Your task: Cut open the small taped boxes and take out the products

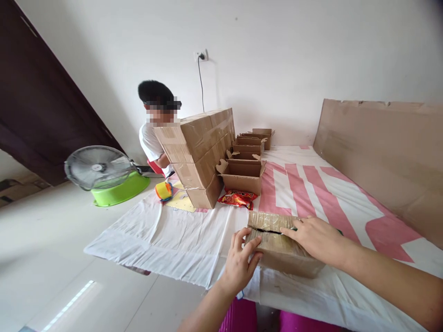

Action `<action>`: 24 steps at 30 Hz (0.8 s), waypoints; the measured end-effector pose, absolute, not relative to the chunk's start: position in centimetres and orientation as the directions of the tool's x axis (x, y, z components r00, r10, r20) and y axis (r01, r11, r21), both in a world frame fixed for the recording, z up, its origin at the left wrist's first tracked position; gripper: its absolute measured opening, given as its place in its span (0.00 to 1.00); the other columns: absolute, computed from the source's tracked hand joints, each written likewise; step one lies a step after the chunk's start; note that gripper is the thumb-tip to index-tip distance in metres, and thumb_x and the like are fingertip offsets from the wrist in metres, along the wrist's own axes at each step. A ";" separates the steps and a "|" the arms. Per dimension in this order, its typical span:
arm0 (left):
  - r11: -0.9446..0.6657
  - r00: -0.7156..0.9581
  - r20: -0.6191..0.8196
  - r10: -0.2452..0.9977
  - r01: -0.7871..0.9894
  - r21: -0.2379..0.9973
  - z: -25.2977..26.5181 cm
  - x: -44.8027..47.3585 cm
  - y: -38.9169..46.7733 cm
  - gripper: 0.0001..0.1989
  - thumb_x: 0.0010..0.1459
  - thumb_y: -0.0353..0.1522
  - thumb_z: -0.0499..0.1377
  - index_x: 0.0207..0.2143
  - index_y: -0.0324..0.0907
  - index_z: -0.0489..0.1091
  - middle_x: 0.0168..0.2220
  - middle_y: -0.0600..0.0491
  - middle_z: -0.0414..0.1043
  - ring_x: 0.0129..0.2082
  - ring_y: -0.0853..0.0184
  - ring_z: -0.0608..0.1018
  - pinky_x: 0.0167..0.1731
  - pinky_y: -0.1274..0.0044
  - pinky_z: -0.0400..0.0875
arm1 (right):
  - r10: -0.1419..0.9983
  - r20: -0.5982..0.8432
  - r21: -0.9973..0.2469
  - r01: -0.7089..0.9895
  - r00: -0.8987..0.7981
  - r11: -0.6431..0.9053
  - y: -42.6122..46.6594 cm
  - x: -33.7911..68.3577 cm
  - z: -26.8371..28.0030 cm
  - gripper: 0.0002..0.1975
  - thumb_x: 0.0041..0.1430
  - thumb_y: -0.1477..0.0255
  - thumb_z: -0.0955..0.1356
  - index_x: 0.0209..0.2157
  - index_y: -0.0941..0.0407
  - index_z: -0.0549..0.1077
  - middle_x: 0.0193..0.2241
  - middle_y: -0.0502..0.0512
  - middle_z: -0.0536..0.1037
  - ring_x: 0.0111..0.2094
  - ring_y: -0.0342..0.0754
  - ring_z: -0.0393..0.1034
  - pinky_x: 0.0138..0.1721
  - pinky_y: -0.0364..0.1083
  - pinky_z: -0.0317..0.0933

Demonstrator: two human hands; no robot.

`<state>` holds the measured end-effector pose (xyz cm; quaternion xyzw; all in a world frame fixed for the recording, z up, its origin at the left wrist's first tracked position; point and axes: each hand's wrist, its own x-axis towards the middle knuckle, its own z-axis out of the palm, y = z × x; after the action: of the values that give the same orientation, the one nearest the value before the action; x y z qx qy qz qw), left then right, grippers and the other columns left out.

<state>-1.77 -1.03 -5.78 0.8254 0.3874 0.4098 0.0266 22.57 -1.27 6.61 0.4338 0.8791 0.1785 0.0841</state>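
In front of me, near the table edge, lies a taped cardboard box [287,260] with a dark slit along its top seam. My left hand [242,256] grips the box's left end, its fingers bent over the top edge and the thumb on the near side. Over the right part of the top is my right hand [316,237], closed, its forefinger reaching toward the slit. Bits of something dark green show beside this hand; most of it is hidden, so its kind cannot be told. A red shiny snack packet [238,198] lies beyond the box.
Open cardboard boxes [244,177] stand in a row behind the packet, beside a stack of taped cartons [199,161]. A person [152,138] sits behind the stack. A yellow tape roll [163,190] is at the left table edge. A large cardboard sheet [377,161] leans at right; a fan [98,168] stands on the floor.
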 end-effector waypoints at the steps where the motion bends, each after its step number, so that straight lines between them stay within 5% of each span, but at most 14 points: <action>1: -0.700 0.364 0.658 0.659 0.617 0.359 -5.8 -1.8 -1.0 0.17 0.62 0.30 0.56 0.53 0.47 0.66 0.54 0.43 0.59 0.52 0.57 0.69 0.45 0.65 0.74 | 0.794 0.023 0.382 0.739 -0.608 0.555 -1.3 22.8 6.6 0.23 0.56 0.83 0.64 0.49 0.48 0.73 0.31 0.53 0.79 0.29 0.49 0.74 0.28 0.45 0.57; 16: -0.713 0.375 0.683 0.627 0.629 0.309 -5.8 -2.0 -0.8 0.17 0.62 0.29 0.56 0.53 0.48 0.66 0.55 0.45 0.60 0.52 0.58 0.69 0.44 0.67 0.73 | 0.904 0.013 0.430 0.818 -0.428 0.382 -5.3 29.6 8.4 0.39 0.49 0.93 0.59 0.54 0.44 0.71 0.25 0.50 0.74 0.24 0.47 0.70 0.26 0.45 0.51; 20: -0.709 0.368 0.686 0.628 0.633 0.310 -5.6 -1.9 -0.8 0.17 0.62 0.29 0.56 0.53 0.48 0.66 0.54 0.45 0.60 0.51 0.58 0.70 0.45 0.67 0.73 | 0.940 0.029 0.220 0.920 -0.339 0.325 -6.0 32.2 8.0 0.27 0.61 0.81 0.61 0.57 0.41 0.68 0.27 0.50 0.75 0.27 0.48 0.71 0.27 0.45 0.56; 24: -0.693 0.365 0.665 0.652 0.642 0.327 -5.7 -1.9 -1.3 0.18 0.62 0.29 0.56 0.55 0.50 0.64 0.55 0.45 0.59 0.52 0.58 0.69 0.46 0.67 0.73 | 0.990 0.013 -0.160 0.977 -0.139 0.139 -6.2 35.0 5.1 0.21 0.68 0.63 0.56 0.59 0.40 0.65 0.42 0.52 0.80 0.38 0.52 0.76 0.34 0.47 0.65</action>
<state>-1.86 -1.25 -5.67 0.8262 0.3916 0.4049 0.0059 35.01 -6.24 5.10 0.6536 0.7526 -0.0563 -0.0578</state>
